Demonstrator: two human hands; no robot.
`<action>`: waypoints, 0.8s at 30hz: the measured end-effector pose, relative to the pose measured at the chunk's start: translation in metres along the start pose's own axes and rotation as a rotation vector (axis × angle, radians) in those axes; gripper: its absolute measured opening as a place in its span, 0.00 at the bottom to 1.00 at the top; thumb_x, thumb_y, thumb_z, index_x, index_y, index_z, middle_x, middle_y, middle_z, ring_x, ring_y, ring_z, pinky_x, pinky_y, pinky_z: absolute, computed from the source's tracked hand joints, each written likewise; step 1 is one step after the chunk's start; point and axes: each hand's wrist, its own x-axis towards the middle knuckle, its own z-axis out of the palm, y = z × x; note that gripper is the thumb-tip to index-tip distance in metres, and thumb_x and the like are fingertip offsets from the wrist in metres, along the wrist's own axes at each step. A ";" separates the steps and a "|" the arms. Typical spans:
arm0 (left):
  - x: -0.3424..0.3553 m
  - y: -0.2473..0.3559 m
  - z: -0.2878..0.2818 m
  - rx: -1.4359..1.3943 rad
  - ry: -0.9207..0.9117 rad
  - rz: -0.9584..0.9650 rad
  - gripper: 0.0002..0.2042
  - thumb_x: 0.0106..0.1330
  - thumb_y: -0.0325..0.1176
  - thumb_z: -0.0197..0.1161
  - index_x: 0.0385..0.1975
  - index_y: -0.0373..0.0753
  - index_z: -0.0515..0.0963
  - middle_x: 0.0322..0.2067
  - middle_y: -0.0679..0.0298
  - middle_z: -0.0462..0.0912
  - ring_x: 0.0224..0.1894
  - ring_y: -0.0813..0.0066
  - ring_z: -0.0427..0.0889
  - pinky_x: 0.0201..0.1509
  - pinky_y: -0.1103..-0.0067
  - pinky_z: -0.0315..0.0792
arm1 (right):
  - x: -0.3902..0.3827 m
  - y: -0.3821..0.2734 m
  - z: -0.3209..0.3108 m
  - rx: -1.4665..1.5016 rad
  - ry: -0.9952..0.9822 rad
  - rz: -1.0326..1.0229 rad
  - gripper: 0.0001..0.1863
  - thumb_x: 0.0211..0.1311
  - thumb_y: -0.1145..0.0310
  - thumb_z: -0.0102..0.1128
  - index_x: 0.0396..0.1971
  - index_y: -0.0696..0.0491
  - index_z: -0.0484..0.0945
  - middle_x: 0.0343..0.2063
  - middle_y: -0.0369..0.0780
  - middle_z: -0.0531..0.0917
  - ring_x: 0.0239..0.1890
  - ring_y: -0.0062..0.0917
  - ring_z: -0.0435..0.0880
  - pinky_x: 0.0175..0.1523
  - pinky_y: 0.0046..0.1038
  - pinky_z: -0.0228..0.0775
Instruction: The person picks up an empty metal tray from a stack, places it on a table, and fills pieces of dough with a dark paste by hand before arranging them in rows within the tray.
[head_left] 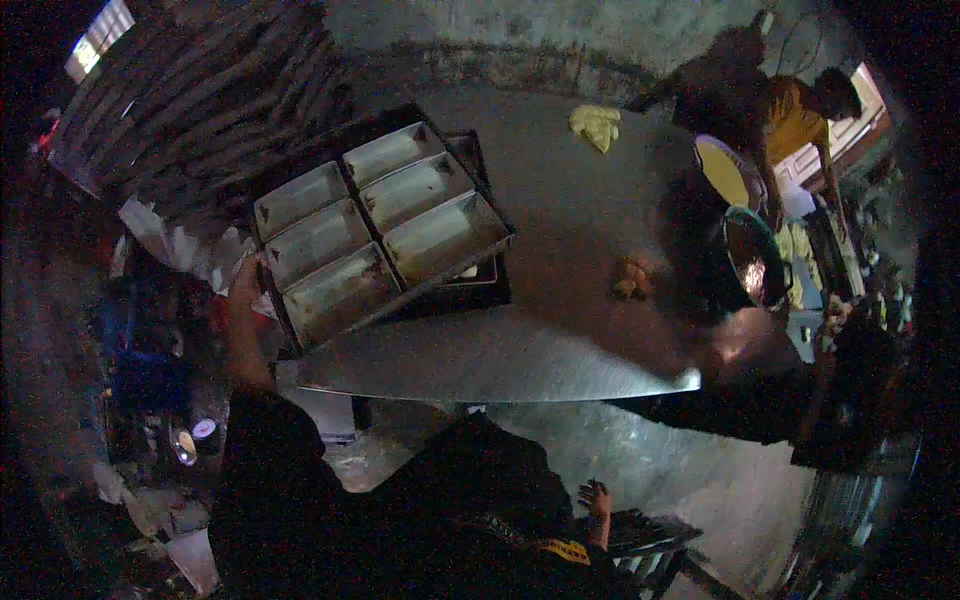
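Counting first: one pan block [372, 205] is held over the left part of the metal table [565, 205], and six troughs are counted in it, set in two columns of three. Partly covered beneath it, one darker tray [493, 291] is seen; whether the two are touching cannot be told. Two hands are noted. The pan's left rim is clamped by the left hand [246, 288]; the right hand [596, 497] is hung low, off the table, its fingers spread apart. One pile of pale dough [596, 128] and one cluster of brown rounded pieces [632, 278] are recorded, pieces too blurred to count.

Edges: the near table edge is curved below the pan's lowest corner. Open room is left between pan and brown cluster.

Orientation: trough mouths are faced upward; long axes are slanted from lower left to upper right.
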 end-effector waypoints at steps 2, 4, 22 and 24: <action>0.046 -0.009 -0.014 0.045 -0.086 -0.073 0.12 0.63 0.47 0.63 0.27 0.46 0.75 0.28 0.71 0.74 0.29 0.77 0.74 0.34 0.76 0.69 | -0.016 0.058 -0.018 -0.607 0.044 -0.304 0.25 0.68 0.50 0.54 0.56 0.52 0.74 0.46 0.43 0.84 0.40 0.35 0.85 0.43 0.41 0.78; 0.086 -0.005 -0.032 0.139 -0.167 -0.122 0.13 0.61 0.48 0.64 0.27 0.46 0.75 0.29 0.71 0.75 0.30 0.77 0.74 0.34 0.75 0.69 | -0.038 0.095 -0.020 -0.843 0.081 -0.384 0.25 0.67 0.50 0.54 0.56 0.52 0.74 0.46 0.43 0.84 0.39 0.35 0.85 0.42 0.41 0.78; -0.083 0.034 0.337 1.133 -0.447 0.860 0.14 0.56 0.28 0.71 0.40 0.38 0.76 0.40 0.60 0.80 0.44 0.61 0.81 0.48 0.69 0.75 | 0.022 -0.007 -0.018 0.289 0.015 0.285 0.27 0.65 0.49 0.57 0.57 0.51 0.73 0.43 0.41 0.84 0.38 0.34 0.84 0.41 0.40 0.77; -0.079 0.007 0.364 1.134 -0.519 0.713 0.18 0.54 0.31 0.73 0.45 0.40 0.77 0.44 0.56 0.78 0.48 0.58 0.79 0.54 0.67 0.73 | 0.055 -0.023 -0.045 0.288 -0.019 0.239 0.27 0.64 0.49 0.57 0.57 0.50 0.73 0.43 0.41 0.84 0.38 0.34 0.84 0.41 0.40 0.77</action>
